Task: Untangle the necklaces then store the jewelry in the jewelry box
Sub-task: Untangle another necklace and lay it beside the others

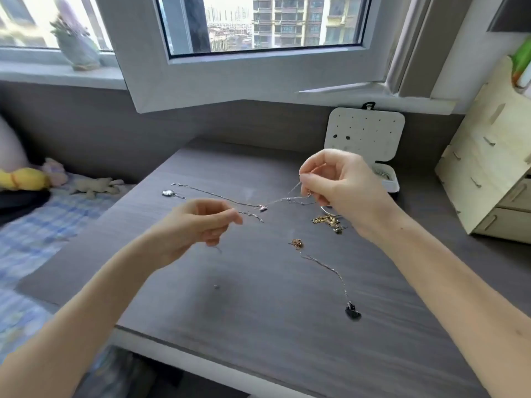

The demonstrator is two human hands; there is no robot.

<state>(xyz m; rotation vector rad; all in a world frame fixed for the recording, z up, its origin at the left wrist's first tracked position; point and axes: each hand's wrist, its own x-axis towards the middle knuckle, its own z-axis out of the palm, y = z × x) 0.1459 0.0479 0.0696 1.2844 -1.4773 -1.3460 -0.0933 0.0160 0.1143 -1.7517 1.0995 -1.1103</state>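
Thin silver necklaces [218, 195] lie tangled across the grey desk [258, 311], meeting near a small pink pendant [263, 208]. My right hand [342, 185] pinches one chain, lifted above the desk. My left hand [198, 222] pinches another thin strand that runs toward the tangle. A silver pendant [168, 193] lies at the far left end. A separate chain with a black pendant [352, 313] lies at the front right. A gold heap [327, 221] and a small rose-gold clump [297, 243] rest nearby. The white jewelry box [365, 136] stands open behind my right hand.
A pale wooden drawer unit [494, 179] stands at the right edge of the desk. A bed with a checked sheet [37, 225] and soft toys [94, 186] lies to the left. An open window frame [258, 76] leans over the back of the desk.
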